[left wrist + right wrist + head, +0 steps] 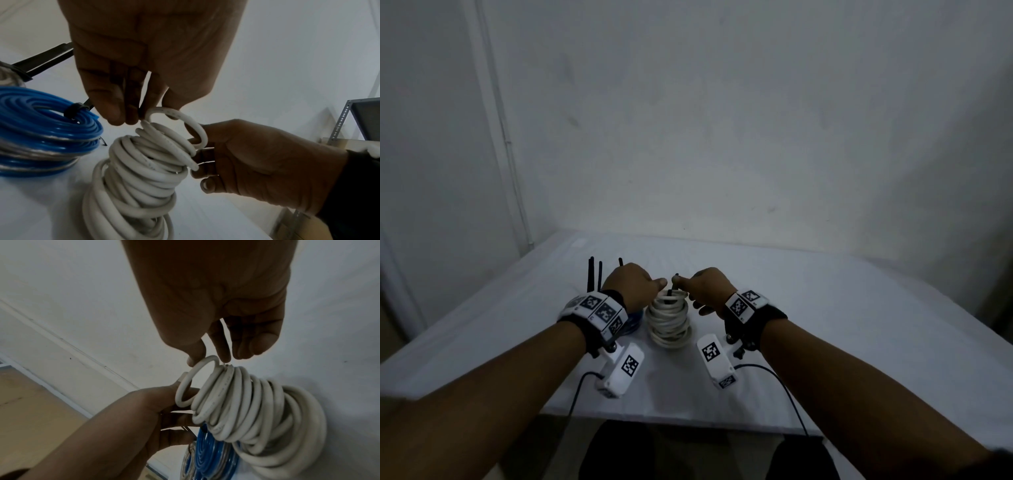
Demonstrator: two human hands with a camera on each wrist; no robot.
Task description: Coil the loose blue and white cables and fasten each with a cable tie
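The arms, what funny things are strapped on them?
Both forearms are bare, with no sleeves. Each wrist wears a black strap topped by a white band of black-and-white square code markers. Under each wrist hangs a small white box-shaped camera, also marked with a code square, and a thin black cable trails from each towards the table edge.

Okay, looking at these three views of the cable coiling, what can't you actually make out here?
- Blue coil: the head view hides most of it behind the left hand and wristband.
- Cable tie on the white coil: only a dark stub shows in the head view; whether it is fastened cannot be told.
- White coil's bottom: cut off by the lower edge in the left wrist view.
- Right hand: exactly what its fingertips pinch is too dark to see.
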